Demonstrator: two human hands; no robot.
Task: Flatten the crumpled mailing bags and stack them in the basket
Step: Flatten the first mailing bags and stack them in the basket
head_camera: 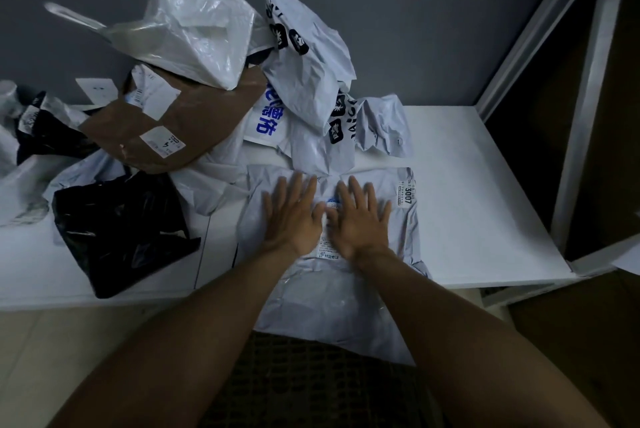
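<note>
A: Target bag, which way?

B: Grey mailing bag [332,289], long axis near to far. Far end lies on the white table [467,185]. Near end hangs off the table's near edge, over a dark woven basket [304,375]. Small tag reading 3007 [406,192] is at the far right corner.

A: Bag versus fingers?

B: It lies under both hands, across its far half. Bag sticks out left, right and far of the fingertips.

A: Left hand?

B: Left hand [294,216] is palm down, flat on the bag, fingers straight and spread, pointing far. Grips nothing, just presses.

A: Right?

B: Right hand [360,219] is the same: flat, fingers splayed, pressing on the bag. Thumbs are close together in the middle, over a white shipping label [325,247]. Whether the thumbs touch, cannot tell.

A: Rest, left to right?

B: Black plastic bag [121,230] lies on the table at near left. Brown paper mailer [180,122] is behind it, with a clear white plastic bag [194,22] on top. White bag with blue lettering [266,119] comes next, then crumpled grey bags with black logos [311,74] piled far of the hands. One of these overlaps the target's far edge.
</note>
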